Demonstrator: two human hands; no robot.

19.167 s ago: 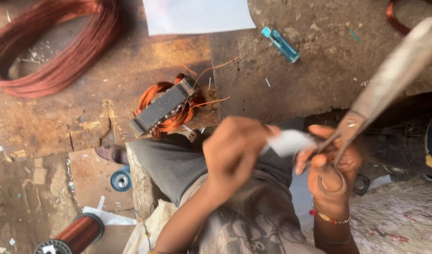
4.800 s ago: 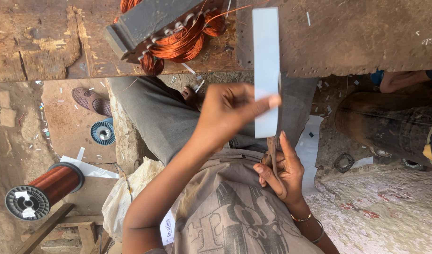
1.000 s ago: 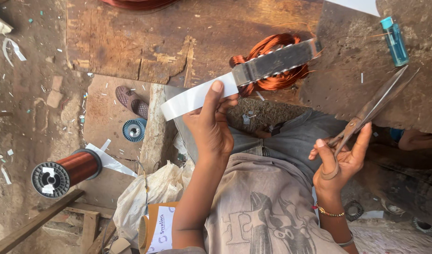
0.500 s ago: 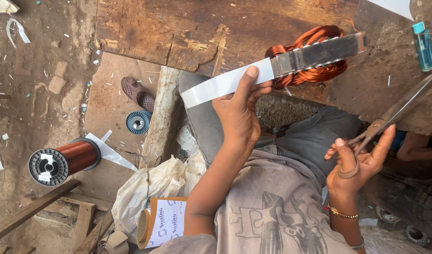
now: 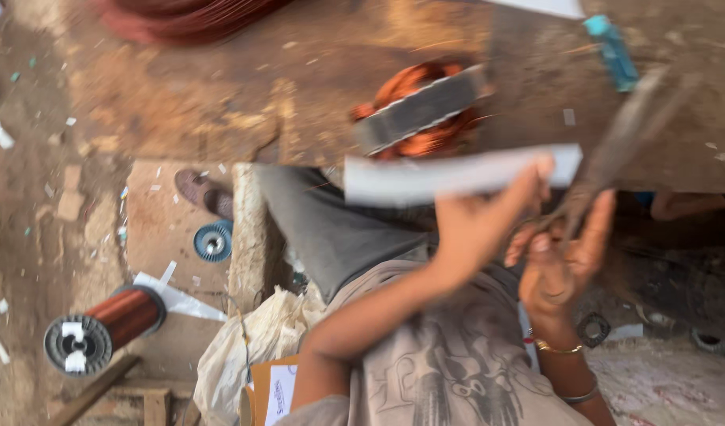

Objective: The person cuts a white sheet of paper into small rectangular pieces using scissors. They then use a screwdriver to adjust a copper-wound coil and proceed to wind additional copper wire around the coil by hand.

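Between two hands (image 5: 481, 229) (image 5: 560, 260): one paper strip (image 5: 457, 175) (blurred).

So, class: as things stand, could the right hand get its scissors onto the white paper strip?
Probably yes. The right hand holds the scissors right beside the white paper strip, which the left hand holds up, with nothing between them. Motion blur hides any contact.

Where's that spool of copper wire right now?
The spool of copper wire lies on its side on the ground at the lower left of the head view, beside a white paper scrap and below a small blue disc.
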